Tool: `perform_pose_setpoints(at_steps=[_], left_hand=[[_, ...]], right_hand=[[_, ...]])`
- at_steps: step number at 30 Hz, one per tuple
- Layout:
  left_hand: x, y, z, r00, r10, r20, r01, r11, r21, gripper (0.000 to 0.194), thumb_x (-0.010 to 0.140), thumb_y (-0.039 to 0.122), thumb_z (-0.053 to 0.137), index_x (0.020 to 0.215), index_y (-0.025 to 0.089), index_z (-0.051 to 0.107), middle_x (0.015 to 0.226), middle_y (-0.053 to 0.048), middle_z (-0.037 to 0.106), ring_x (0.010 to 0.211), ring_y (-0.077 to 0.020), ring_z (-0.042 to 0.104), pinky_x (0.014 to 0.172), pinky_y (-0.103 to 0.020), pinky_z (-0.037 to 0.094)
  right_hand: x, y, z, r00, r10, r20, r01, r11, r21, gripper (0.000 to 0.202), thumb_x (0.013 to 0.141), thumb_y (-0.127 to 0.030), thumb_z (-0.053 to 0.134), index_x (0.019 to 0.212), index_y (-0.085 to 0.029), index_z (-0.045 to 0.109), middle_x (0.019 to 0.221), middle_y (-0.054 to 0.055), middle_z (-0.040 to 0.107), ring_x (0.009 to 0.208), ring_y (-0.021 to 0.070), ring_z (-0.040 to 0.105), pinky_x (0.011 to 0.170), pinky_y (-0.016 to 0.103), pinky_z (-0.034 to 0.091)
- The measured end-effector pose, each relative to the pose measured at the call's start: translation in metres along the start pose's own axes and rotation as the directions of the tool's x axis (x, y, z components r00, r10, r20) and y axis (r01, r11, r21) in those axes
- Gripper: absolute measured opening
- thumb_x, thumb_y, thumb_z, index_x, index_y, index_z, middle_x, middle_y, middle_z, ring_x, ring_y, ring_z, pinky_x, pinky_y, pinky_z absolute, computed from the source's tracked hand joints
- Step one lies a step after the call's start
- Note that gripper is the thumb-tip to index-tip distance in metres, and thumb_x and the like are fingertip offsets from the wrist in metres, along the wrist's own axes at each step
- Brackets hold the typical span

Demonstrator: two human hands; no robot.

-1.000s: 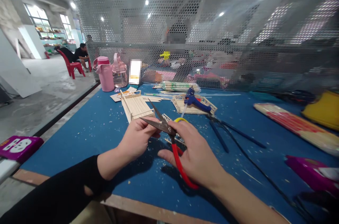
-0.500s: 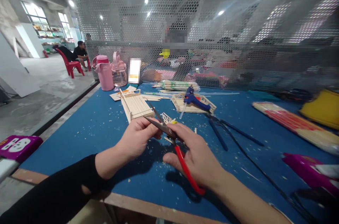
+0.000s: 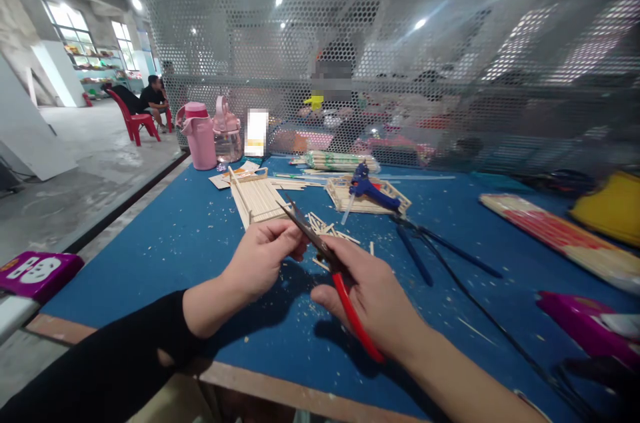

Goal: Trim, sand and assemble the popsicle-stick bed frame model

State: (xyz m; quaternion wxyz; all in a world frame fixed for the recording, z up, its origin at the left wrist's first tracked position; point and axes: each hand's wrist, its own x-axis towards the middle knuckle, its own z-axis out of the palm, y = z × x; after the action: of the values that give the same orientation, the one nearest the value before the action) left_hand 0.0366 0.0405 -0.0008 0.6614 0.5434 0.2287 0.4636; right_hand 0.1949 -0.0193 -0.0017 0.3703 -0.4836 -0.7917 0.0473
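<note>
Red-handled scissors are held in my right hand, their blades slightly apart and pointing up and left. The blade tips reach over the fingers of my left hand, which are pinched together; anything between them is too small to make out. Just beyond my left hand lies a flat frame of pale wooden sticks with raised edges. Short cut sticks are scattered behind the scissors. A blue glue gun rests on a second small stick frame.
Blue-handled pliers and a black cable lie right of centre. Packaged sticks are at the right. A pink flask stands back left; purple power strips flank the blue table. Behind is a perforated metal screen.
The scissor blades have come closer together over my left fingers. Both hands stay nearly in place; the whole view has shifted slightly.
</note>
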Motion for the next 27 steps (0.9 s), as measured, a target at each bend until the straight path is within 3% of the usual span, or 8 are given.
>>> perform_pose_setpoints(at_steps=[7,11,20,27], left_hand=[[-0.0004,-0.0057,-0.0023,0.998,0.051,0.023,-0.051,0.999,0.004,0.022,0.071,0.034,0.067,0.060,0.016,0.062,0.055,0.002,0.053,0.055,-0.0097,0.046,0.058,-0.024,0.037],[-0.0018,-0.0044,-0.0030,0.996,0.082,0.045,-0.084,0.996,0.036,0.026,0.076,0.027,0.062,0.053,0.016,0.057,0.053,0.003,0.051,0.056,-0.0095,0.045,0.059,-0.023,0.034],[-0.0019,-0.0074,-0.0053,0.992,0.086,0.088,-0.087,0.996,0.005,0.023,0.076,0.037,0.066,0.065,0.016,0.065,0.059,0.001,0.055,0.059,-0.0098,0.047,0.061,-0.023,0.036],[-0.0022,-0.0109,-0.0064,0.996,0.046,0.071,-0.047,0.999,0.016,0.033,0.072,0.046,0.068,0.062,0.015,0.062,0.057,0.001,0.055,0.056,-0.0101,0.047,0.059,-0.024,0.037]], right_hand=[[0.0008,0.0002,0.0014,0.998,-0.043,-0.035,0.040,0.997,-0.073,0.065,0.073,-0.071,0.049,0.111,-0.018,0.052,0.094,0.011,0.062,0.081,0.0225,0.058,0.069,0.036,0.048],[-0.0001,0.0009,0.0003,0.998,-0.058,-0.017,0.057,0.997,-0.056,0.066,0.073,-0.072,0.047,0.111,-0.018,0.051,0.094,0.010,0.061,0.082,0.0221,0.057,0.070,0.035,0.048],[0.0006,-0.0013,-0.0009,0.999,-0.011,0.032,0.008,0.996,0.088,0.066,0.073,-0.072,0.047,0.112,-0.019,0.053,0.096,0.010,0.061,0.084,0.0226,0.058,0.072,0.036,0.048],[-0.0014,-0.0018,0.0018,1.000,-0.005,0.008,0.004,0.992,0.124,0.059,0.078,-0.068,0.045,0.107,-0.018,0.057,0.094,0.009,0.065,0.083,0.0203,0.061,0.071,0.032,0.050]])
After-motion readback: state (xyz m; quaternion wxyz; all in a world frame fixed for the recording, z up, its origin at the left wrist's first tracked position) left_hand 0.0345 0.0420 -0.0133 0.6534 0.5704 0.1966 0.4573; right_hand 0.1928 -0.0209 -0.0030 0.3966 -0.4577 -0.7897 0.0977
